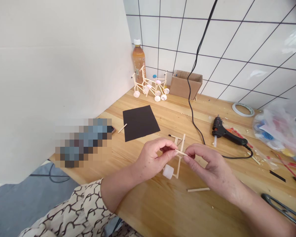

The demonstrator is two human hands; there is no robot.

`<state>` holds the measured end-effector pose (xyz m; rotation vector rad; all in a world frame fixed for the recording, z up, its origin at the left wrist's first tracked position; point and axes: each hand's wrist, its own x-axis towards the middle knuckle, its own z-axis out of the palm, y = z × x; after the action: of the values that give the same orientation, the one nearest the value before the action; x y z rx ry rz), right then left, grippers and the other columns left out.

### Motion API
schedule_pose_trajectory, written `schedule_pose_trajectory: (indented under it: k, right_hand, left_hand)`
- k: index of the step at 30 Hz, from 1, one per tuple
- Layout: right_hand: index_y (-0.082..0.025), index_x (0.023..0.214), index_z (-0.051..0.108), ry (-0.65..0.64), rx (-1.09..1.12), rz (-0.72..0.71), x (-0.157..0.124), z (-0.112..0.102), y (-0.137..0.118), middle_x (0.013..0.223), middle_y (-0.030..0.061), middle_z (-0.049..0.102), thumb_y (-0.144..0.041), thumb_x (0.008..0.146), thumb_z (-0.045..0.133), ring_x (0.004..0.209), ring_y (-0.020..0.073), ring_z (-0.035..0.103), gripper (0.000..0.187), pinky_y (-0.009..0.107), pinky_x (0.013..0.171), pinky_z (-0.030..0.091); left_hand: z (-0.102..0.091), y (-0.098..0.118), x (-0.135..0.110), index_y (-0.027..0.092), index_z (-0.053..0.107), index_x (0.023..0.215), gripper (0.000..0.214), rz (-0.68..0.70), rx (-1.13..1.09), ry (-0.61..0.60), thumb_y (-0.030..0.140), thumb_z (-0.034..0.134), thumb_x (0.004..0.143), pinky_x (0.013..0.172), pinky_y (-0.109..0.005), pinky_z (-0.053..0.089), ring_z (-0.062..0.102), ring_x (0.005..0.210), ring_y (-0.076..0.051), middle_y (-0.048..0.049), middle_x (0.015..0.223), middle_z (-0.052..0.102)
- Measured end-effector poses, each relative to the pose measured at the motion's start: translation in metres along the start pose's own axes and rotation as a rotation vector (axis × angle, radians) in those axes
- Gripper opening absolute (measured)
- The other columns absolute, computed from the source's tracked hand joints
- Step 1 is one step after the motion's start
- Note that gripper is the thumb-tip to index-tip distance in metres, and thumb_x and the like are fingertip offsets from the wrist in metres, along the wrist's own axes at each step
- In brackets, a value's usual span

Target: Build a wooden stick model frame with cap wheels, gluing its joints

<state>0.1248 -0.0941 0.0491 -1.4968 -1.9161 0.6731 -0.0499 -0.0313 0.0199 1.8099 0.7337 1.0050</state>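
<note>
A short, thin wooden stick (181,152) spans the gap between my two hands. My left hand (154,157) pinches its left end between thumb and fingertips. At the other end, my right hand (207,164) grips it the same way. Just beneath lies a small frame of glued wooden sticks (179,166), partly hidden by my hands and the stick. A white bottle cap (168,171) sits at the frame's lower left, and one stick of the frame has a black tip. Another loose wooden stick (198,190) rests on the table below my right hand.
A black paper sheet (141,123) lies left of centre. Small stick bicycles (150,86) stand by a drink bottle (139,59) and a cardboard box (186,85). On the right are a glue gun (222,131) with its cord, tape (243,109), plastic bags (281,125) and scissors (283,209).
</note>
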Motion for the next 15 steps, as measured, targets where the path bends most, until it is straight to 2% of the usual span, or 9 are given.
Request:
schedule_pose_trajectory:
  k: [15]
  right_hand:
    - [-0.021,0.07,0.052,0.005,0.0,0.003,0.0006,-0.0007,-0.0011,0.066,-0.0017,0.055,-0.032,0.09,0.045,0.063,0.012,0.052,0.024,0.025,0.061,0.043]
  left_hand:
    - [-0.0003,0.0011,0.0002,0.014,0.064,0.079,0.005,0.004,0.017,-0.004,0.018,0.062,0.079,0.06,-0.022,0.049,0.059,0.065,-0.011,-0.0036,0.074,0.067]
